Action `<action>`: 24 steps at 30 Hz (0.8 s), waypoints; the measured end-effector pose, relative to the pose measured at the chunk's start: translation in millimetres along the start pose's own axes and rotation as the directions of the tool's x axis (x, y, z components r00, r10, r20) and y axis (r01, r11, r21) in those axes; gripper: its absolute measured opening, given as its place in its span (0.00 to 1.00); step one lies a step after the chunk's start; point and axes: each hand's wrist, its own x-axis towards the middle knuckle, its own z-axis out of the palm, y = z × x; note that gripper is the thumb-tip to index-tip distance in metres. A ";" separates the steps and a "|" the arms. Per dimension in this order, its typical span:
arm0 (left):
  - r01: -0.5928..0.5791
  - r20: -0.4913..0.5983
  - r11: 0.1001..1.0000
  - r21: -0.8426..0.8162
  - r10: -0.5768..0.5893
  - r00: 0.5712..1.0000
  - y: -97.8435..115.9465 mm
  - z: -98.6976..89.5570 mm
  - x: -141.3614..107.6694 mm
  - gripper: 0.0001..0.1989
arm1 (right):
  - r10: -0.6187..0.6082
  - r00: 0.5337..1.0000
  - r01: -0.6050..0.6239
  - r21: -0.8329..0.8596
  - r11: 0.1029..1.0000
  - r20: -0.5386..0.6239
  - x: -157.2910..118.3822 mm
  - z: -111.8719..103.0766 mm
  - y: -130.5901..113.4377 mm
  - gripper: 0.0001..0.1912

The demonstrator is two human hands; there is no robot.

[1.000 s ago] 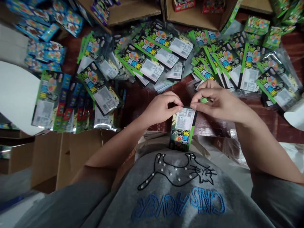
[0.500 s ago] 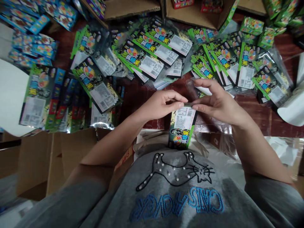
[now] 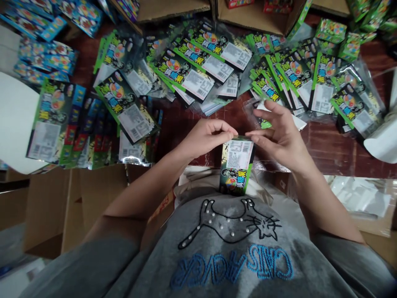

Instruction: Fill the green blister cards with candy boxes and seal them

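A black and green candy packet (image 3: 237, 167) with a white barcode label hangs upright at the table's front edge, close to my shirt. My left hand (image 3: 212, 136) pinches its top edge near the left corner between thumb and forefinger. At the top right corner, the thumb and forefinger of my right hand (image 3: 277, 134) close on the rim, while its other fingers are raised and apart. Just beyond my right hand lies a clear plastic wrapper (image 3: 249, 111). The inside of the packet cannot be seen.
Similar packets lie in overlapping heaps (image 3: 198, 62) across the dark red table (image 3: 182, 120), with more at right (image 3: 294, 74). Filled packets (image 3: 51, 120) stand at left. Blue boxes (image 3: 46, 58), small green boxes (image 3: 330, 31) and cardboard cartons (image 3: 173, 10) line the back.
My left hand has shifted slightly left along the packet's top edge. My right hand's raised fingers have spread and tilted upward; the packet has barely moved.
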 end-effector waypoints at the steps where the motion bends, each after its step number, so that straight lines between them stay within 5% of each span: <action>1: -0.002 0.006 1.000 0.013 0.002 1.000 0.8 -0.2 -0.7 0.08 | 0.018 0.999 -0.019 -0.008 1.000 -0.026 1.5 0.9 0.0 0.45; 5: -0.017 0.014 0.999 0.033 0.017 1.000 1.9 -2.5 -3.5 0.10 | -0.027 0.995 0.026 -0.003 1.000 -0.091 0.6 4.5 -2.6 0.46; 11: -0.148 0.081 0.988 -0.041 0.151 0.985 -7.5 0.4 -19.6 0.13 | -0.100 0.993 0.090 -0.128 0.988 -0.068 -39.5 14.0 -5.1 0.46; 16: -0.234 0.000 0.971 0.045 0.234 0.972 -7.0 13.2 -24.7 0.06 | -0.067 0.986 0.050 -0.110 0.993 -0.155 -25.7 -8.3 -34.5 0.43; 19: -0.195 -0.011 0.976 0.101 0.197 0.980 -3.2 17.3 -23.8 0.06 | 0.106 0.988 -0.105 -0.018 0.994 0.110 4.3 -29.4 -51.4 0.36; 21: -0.166 -0.014 0.979 0.118 0.169 0.986 -1.1 18.8 -23.8 0.06 | 0.201 0.914 -0.207 -0.023 0.978 0.352 21.6 -36.0 -54.7 0.34; 24: -0.148 -0.016 0.983 0.113 0.150 0.988 0.0 20.9 -23.9 0.07 | 0.211 0.864 -0.209 -0.057 0.976 0.457 37.1 -32.8 -48.4 0.32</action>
